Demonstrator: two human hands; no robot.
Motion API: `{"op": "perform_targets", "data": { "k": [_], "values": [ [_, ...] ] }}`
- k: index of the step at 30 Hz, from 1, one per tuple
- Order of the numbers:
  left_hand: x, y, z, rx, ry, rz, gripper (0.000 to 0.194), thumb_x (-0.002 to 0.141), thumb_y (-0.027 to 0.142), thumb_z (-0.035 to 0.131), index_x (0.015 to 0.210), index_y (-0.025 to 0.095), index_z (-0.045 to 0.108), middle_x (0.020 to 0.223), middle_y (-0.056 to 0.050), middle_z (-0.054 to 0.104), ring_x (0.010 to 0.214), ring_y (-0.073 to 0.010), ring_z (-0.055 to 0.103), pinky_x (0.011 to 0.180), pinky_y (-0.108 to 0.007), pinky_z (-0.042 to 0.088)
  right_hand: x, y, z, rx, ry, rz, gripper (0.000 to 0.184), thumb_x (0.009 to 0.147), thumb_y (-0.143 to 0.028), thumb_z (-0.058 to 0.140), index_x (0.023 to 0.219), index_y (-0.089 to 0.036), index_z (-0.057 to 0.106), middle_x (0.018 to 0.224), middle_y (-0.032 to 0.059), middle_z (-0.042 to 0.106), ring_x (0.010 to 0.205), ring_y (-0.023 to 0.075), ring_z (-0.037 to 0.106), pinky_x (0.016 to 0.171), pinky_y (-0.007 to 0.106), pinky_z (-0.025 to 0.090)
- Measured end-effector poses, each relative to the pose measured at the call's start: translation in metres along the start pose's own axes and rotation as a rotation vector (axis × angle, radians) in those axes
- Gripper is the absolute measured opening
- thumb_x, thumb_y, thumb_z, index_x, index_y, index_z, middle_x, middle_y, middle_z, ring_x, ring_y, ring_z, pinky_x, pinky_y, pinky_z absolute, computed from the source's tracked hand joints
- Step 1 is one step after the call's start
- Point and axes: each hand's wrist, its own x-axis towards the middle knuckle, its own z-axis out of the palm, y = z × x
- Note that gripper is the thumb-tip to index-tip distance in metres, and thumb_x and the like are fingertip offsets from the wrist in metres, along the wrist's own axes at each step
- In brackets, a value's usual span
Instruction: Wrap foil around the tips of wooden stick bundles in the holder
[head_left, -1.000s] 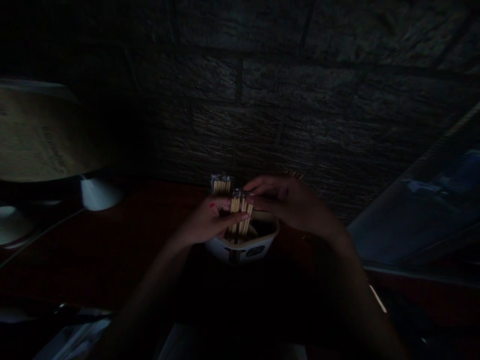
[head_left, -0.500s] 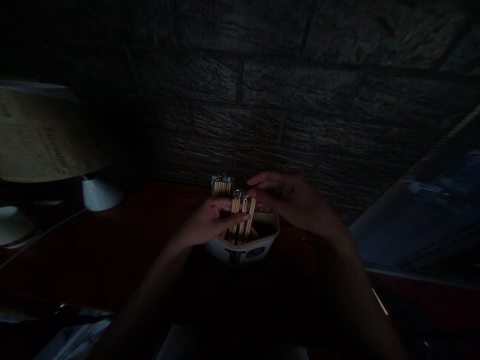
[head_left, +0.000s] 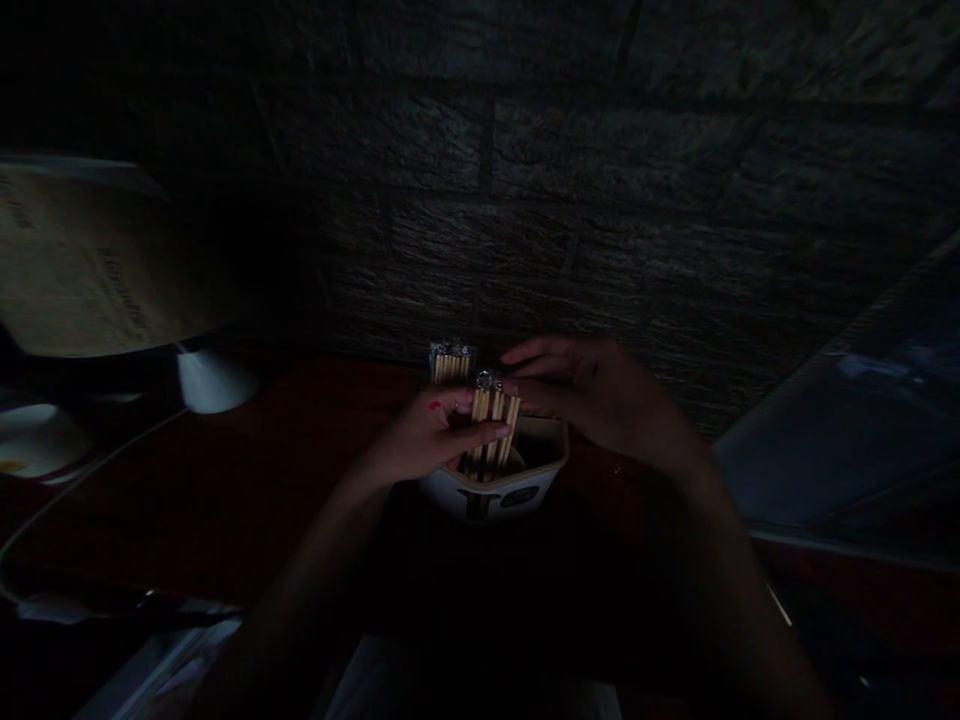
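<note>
In dim light a white cup-like holder [head_left: 495, 490] stands on a dark reddish table [head_left: 262, 490]. Bundles of thin wooden sticks with silvery wrapped tips stand in it. My left hand [head_left: 427, 440] is wrapped round the front bundle of sticks [head_left: 491, 430], thumb across it. My right hand [head_left: 592, 390] hovers over the holder from the right, its fingertips pinched at the silvery top of that bundle. A second bundle [head_left: 450, 362] stands just behind my left hand.
A dark brick-patterned wall [head_left: 562, 200] rises right behind the holder. At the left are a lampshade [head_left: 90, 270], a white lamp base [head_left: 214, 380], a cable [head_left: 67, 490] and a white dish [head_left: 37, 445]. A slanted glass-like panel [head_left: 847, 430] lies at the right.
The view has shifted slightly, so hands and holder sit a little higher and further right. Both hands keep their grip at the front bundle; my right fingertips have settled closer onto its top.
</note>
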Motion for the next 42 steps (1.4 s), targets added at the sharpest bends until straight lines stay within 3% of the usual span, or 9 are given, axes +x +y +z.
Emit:
{"op": "perform_targets", "data": {
  "k": [4, 10, 14, 20, 26, 30, 35, 39, 42],
  "values": [
    [0.000, 0.001, 0.001, 0.008, 0.016, 0.029, 0.020, 0.081, 0.032, 0.072, 0.088, 0.013, 0.069, 0.066, 0.002, 0.062, 0.047, -0.0053, 0.045, 0.040, -0.014, 0.035, -0.004, -0.004, -0.004, 0.009, -0.019, 0.003, 0.023, 0.078, -0.021, 0.073, 0.100, -0.022, 0.071, 0.089, 0.0027, 0.079, 0.083, 0.0210, 0.075, 0.073, 0.031, 0.057],
    [0.001, -0.001, 0.000, 0.026, -0.004, -0.007, 0.027, 0.081, 0.036, 0.073, 0.096, 0.014, 0.070, 0.070, 0.001, 0.064, 0.048, -0.0060, 0.046, 0.038, -0.014, 0.034, -0.002, -0.004, -0.001, -0.019, -0.003, -0.004, 0.023, 0.077, -0.020, 0.073, 0.100, -0.020, 0.072, 0.086, 0.0035, 0.079, 0.082, 0.0214, 0.075, 0.070, 0.030, 0.056],
    [0.001, -0.002, 0.000, 0.003, 0.002, -0.002, 0.025, 0.080, 0.037, 0.073, 0.088, 0.013, 0.069, 0.066, 0.003, 0.062, 0.044, -0.0047, 0.043, 0.037, -0.014, 0.034, -0.002, -0.004, 0.002, -0.002, -0.001, -0.022, 0.020, 0.079, -0.021, 0.071, 0.098, -0.020, 0.072, 0.087, 0.0035, 0.079, 0.082, 0.0214, 0.074, 0.069, 0.031, 0.057],
    [0.000, 0.000, 0.001, 0.011, 0.012, -0.009, 0.025, 0.080, 0.037, 0.073, 0.084, 0.013, 0.069, 0.067, 0.002, 0.063, 0.044, -0.0048, 0.043, 0.037, -0.015, 0.034, -0.003, -0.008, -0.001, 0.056, 0.178, -0.117, 0.015, 0.082, -0.026, 0.073, 0.096, -0.021, 0.072, 0.091, 0.0035, 0.078, 0.087, 0.0209, 0.074, 0.080, 0.034, 0.059],
    [0.001, -0.001, 0.001, 0.016, -0.001, -0.015, 0.025, 0.083, 0.034, 0.070, 0.094, 0.012, 0.071, 0.079, -0.003, 0.071, 0.053, -0.0076, 0.053, 0.041, -0.015, 0.037, -0.014, -0.015, -0.011, -0.020, 0.297, -0.130, 0.017, 0.086, -0.038, 0.070, 0.094, -0.024, 0.073, 0.088, 0.0028, 0.077, 0.081, 0.0205, 0.074, 0.073, 0.033, 0.060],
    [0.004, -0.002, -0.001, -0.012, -0.038, 0.012, 0.029, 0.082, 0.032, 0.071, 0.103, 0.011, 0.070, 0.096, -0.008, 0.073, 0.066, -0.0108, 0.061, 0.046, -0.015, 0.041, -0.026, -0.012, -0.016, -0.229, 0.183, -0.092, 0.023, 0.088, -0.041, 0.068, 0.102, -0.025, 0.075, 0.092, 0.0029, 0.078, 0.076, 0.0217, 0.073, 0.065, 0.032, 0.058],
    [0.003, 0.004, -0.010, -0.011, -0.055, 0.029, 0.045, 0.076, 0.033, 0.076, 0.114, 0.011, 0.066, 0.106, -0.010, 0.071, 0.060, -0.0076, 0.056, 0.045, -0.015, 0.041, -0.045, 0.002, -0.004, -0.317, 0.013, 0.038, 0.025, 0.089, -0.041, 0.065, 0.104, -0.024, 0.076, 0.087, 0.0025, 0.078, 0.069, 0.0200, 0.072, 0.056, 0.028, 0.053],
    [-0.001, 0.011, -0.022, 0.049, 0.052, 0.055, 0.044, 0.076, 0.032, 0.076, 0.113, 0.011, 0.066, 0.095, -0.007, 0.072, 0.056, -0.0075, 0.054, 0.045, -0.016, 0.040, -0.055, 0.023, 0.011, -0.325, 0.110, 0.090, 0.021, 0.086, -0.038, 0.069, 0.098, -0.022, 0.077, 0.094, 0.0050, 0.079, 0.083, 0.0229, 0.074, 0.069, 0.031, 0.056],
    [-0.002, 0.015, -0.027, 0.064, -0.004, 0.059, 0.035, 0.077, 0.030, 0.074, 0.106, 0.011, 0.067, 0.083, -0.003, 0.070, 0.051, -0.0067, 0.050, 0.044, -0.017, 0.039, -0.053, 0.035, 0.020, -0.251, 0.157, 0.104, 0.026, 0.084, -0.039, 0.071, 0.104, -0.022, 0.075, 0.095, 0.0059, 0.078, 0.079, 0.0224, 0.074, 0.069, 0.032, 0.058]
  ]
}}
